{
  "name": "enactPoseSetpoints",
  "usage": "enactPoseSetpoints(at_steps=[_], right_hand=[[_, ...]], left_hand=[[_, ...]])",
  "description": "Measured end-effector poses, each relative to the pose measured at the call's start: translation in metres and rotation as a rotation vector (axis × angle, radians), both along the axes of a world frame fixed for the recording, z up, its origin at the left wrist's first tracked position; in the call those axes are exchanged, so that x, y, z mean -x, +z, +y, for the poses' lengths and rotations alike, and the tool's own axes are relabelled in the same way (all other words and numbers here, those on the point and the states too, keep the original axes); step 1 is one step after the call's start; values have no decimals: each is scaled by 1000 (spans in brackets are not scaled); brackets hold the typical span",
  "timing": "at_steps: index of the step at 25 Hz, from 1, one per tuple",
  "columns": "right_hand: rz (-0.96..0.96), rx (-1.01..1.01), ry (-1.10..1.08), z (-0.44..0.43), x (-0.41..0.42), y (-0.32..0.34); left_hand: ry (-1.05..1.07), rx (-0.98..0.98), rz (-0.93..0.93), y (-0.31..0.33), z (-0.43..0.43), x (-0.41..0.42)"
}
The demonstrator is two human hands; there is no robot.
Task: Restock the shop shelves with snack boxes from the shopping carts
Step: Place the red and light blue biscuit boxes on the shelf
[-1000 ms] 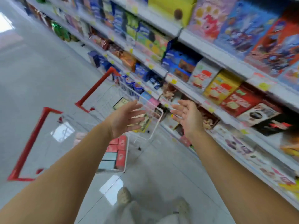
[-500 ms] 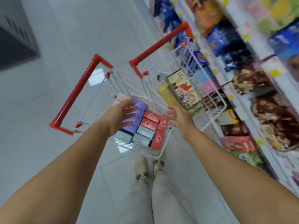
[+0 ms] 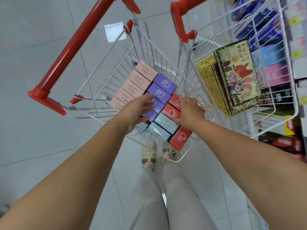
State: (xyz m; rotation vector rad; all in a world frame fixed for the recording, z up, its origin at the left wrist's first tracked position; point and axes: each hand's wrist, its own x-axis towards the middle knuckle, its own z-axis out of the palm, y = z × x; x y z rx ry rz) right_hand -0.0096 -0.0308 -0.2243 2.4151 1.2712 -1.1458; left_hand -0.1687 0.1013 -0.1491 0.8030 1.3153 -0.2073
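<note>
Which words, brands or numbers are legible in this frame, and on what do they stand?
Nothing here can be read with confidence.
pink boxes, purple boxes, red boxes, blue-grey boxes: one stylised logo on each top, too blurred to read.
green cartoon box: pale characters along its top edge, unreadable.
black pack on the shelf: lettering in a red oval, smeared.
yellow shelf tags: too small to read.

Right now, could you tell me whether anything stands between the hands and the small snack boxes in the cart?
Nothing visible does. The cart is open-topped, and both hands are inside its wire walls. The left hand is over the purple boxes and the right hand is over the red boxes, with nothing between.
</note>
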Motion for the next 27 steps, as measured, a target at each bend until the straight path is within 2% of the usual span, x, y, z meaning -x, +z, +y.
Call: enactPoseSetpoints(at_steps=[6, 9, 11, 15, 17, 19, 22, 24, 25, 27], right_hand=[[-83, 71, 111, 7, 5, -19], [-76, -13, 40, 12, 7, -12], [-2, -103, -30, 15, -4, 10], [212, -185, -34, 15, -29, 93], [481, -148, -209, 21, -42, 136], [818, -146, -384, 30, -50, 165], [1050, -218, -537, 37, -49, 174], [1024, -275, -707, 33, -43, 160], [896, -298, -747, 27, -41, 150], [490, -232, -652, 8, -32, 124]], left_hand=[[79, 21, -11, -16, -9, 4], [80, -4, -15, -17, -9, 7], [33, -30, -36, -13, -8, 12], [-297, -68, -132, 7, -1, 13], [-449, -47, -187, 26, 4, 6], [-499, 73, -335, 47, 11, -2], [-460, 154, -461, 77, 18, -4], [-292, 136, -442, 84, 17, 7], [-189, 120, -435, 84, 16, 14], [-71, 83, -397, 80, 13, 29]])
